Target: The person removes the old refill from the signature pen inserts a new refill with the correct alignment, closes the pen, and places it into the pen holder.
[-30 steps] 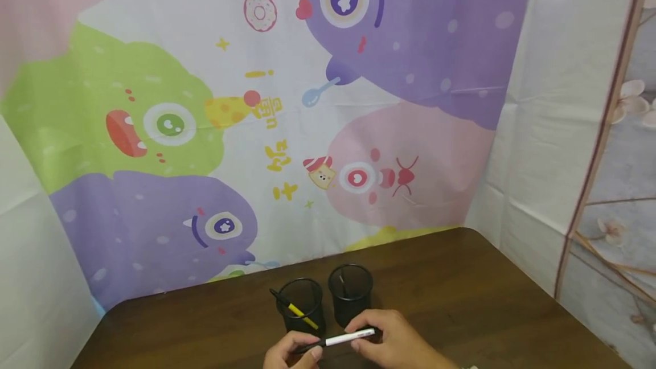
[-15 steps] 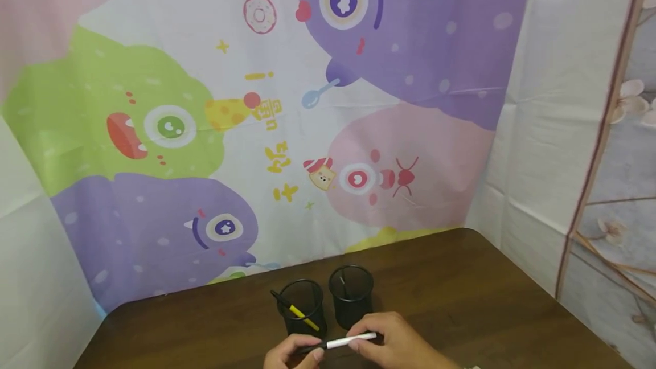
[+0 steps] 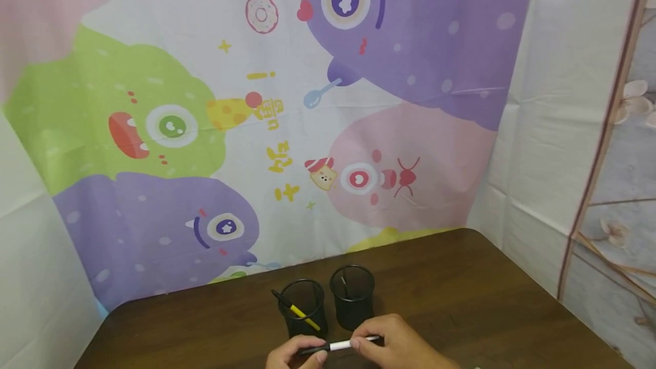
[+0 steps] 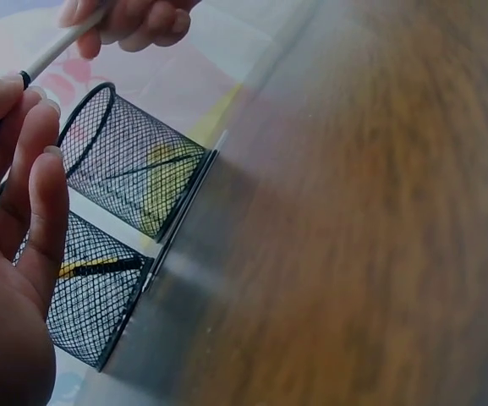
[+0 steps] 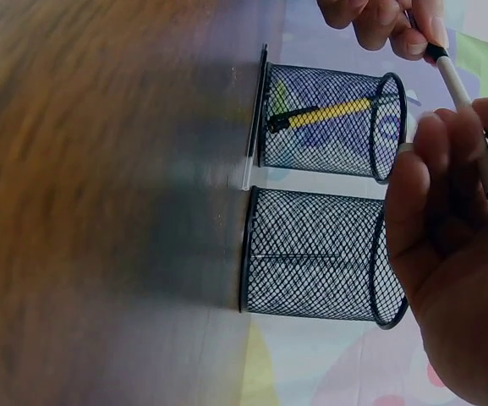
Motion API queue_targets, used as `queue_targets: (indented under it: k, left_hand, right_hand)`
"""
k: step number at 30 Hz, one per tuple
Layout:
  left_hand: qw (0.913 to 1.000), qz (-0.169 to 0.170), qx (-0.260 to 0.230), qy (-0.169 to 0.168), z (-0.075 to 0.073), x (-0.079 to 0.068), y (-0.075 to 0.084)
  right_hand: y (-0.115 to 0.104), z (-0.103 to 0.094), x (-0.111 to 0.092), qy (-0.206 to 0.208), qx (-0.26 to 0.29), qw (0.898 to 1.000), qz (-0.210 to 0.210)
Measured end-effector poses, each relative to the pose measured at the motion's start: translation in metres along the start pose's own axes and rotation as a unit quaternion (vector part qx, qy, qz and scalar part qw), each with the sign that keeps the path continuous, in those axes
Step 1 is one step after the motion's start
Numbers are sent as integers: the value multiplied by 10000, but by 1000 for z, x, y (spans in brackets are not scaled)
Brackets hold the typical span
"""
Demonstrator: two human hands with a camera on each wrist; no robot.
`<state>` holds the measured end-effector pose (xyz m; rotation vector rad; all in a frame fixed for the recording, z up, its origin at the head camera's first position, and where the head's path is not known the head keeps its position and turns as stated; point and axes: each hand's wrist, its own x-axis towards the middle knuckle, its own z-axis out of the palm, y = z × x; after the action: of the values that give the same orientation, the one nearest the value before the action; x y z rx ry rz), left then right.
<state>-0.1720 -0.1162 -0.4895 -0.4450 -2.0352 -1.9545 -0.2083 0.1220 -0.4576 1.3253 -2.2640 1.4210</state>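
Note:
Both hands hold a slim pen (image 3: 340, 345) with a white barrel and black ends, level in front of two black mesh pen cups. My left hand (image 3: 294, 353) pinches its black end between thumb and fingers. On the white part near the other end, the thumb and fingers of my right hand (image 3: 392, 339) grip it. A yellow and black pen (image 3: 304, 316) leans in the left cup (image 3: 297, 330). Inside the right cup (image 3: 353, 313) stands a thin pen-like stick (image 3: 344, 283). The right wrist view shows the pen's black clip by the right palm.
A thin dark and clear stick (image 5: 256, 118) lies on the brown table (image 3: 461, 289) close to the cups' bases, on the near side. Behind the table hangs a cloth (image 3: 287, 232) printed with cartoon monsters; pale cloth walls flank both sides.
The fingers of my right hand sit further left along the pen, and its black right tip shows more. Lettering on the white barrel has turned out of sight. Cups stay put.

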Motion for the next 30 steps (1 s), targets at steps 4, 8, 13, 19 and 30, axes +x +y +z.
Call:
queue_targets:
  k: [4,8,13,19,30]
  left_hand:
    - [9998,-191,0,-21,1,0,3]
    - [9987,-508,-21,-80,1,0,6]
    - [9968,-777,-19,-194,1,3,8]
    - [9993,-285,198,-135,1,0,3]
    - [9970,-735,-167,-168,1,0,10]
  right_hand:
    - [-2,0,0,23,51,9998,172]
    - [-2,0,0,84,92,9997,226]
    - [0,0,1,165,-37,9999,17]
    - [-1,1,0,44,-128,9999,-69]
    - [0,3,1,121,-256,9995,-152]
